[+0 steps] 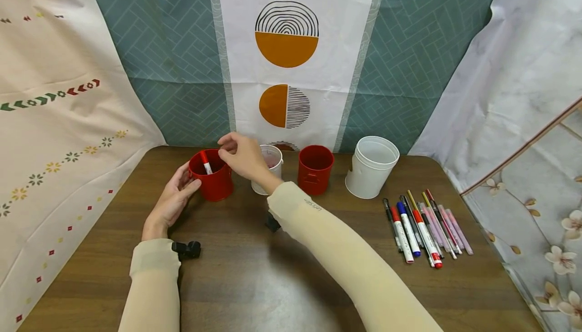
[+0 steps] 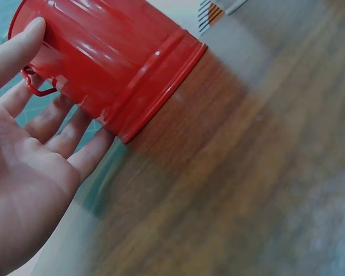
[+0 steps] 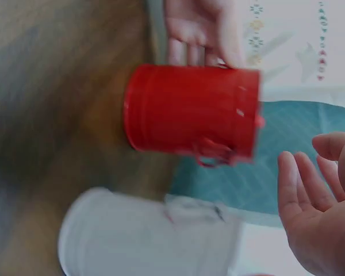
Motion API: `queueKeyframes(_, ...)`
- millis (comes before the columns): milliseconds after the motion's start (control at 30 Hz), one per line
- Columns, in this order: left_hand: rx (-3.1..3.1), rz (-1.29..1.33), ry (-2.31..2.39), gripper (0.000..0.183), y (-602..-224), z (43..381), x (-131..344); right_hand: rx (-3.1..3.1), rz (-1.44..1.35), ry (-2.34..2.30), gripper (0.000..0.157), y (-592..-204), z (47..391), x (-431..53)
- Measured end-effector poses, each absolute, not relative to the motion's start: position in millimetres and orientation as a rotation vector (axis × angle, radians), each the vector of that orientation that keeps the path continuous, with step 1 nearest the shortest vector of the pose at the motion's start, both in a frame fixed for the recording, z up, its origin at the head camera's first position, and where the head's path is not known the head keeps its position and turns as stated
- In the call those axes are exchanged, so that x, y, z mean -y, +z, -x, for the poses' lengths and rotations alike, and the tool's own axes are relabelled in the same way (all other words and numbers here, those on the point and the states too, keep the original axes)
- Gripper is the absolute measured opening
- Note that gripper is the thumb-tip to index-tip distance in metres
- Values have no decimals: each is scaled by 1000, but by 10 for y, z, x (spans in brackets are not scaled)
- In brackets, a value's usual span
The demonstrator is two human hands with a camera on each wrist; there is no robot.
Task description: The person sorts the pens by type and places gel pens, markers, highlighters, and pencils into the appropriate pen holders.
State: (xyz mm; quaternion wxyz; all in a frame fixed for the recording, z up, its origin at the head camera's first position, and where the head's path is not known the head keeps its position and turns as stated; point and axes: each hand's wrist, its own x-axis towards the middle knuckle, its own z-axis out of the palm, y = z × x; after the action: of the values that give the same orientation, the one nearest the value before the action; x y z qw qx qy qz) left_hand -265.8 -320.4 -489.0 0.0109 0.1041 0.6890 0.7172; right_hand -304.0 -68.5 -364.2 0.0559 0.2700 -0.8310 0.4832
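Bucket (image 1: 214,187), red, stands upright at the back left of the table (image 1: 227,291), a red-capped marker (image 1: 207,166) leaning inside with its cap by the rim. My left hand (image 1: 173,198) holds the bucket from the side, thumb on the near wall, fingers spread round behind, close to a small wire loop (image 2: 40,87). That hold looks light to me; pressing with the thumb alone could slide or tip the bucket and set the marker rolling inside. My right hand (image 1: 245,156) has nothing in it: its fingers hang loosely bent near the rim. Drawn back low, it could knock that rim, or my cuff (image 1: 287,199) could drag the white pail (image 3: 149,236) partly hidden behind my wrist. Farther right stand a second red bucket (image 1: 314,178) and a bigger white pail (image 1: 370,175). The loose pens (image 1: 420,231) at the table's right could scatter if my arm swept wide.
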Motion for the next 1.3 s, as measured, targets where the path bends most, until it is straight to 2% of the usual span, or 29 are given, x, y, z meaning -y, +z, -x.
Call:
queueKeyframes(333, -2132, -319, 2258, 70, -4882, 2657, 3201, 2458, -847, 1383, 16, -3192, 2927, -189)
queueKeyframes(567, -2139, -316, 2245, 70, -4899, 2655, 3192, 2482, -806, 1275, 19, -3087, 2765, -817)
queueKeyframes(933, -2128, -323, 2264, 70, -4895, 2633, 3206, 2580, -694, 1147, 21, -3225, 2428, -1593)
queueKeyframes(1300, -2125, -339, 2261, 70, -4894, 2657, 3191, 2538, -511, 896, 19, -3531, 2184, -2307)
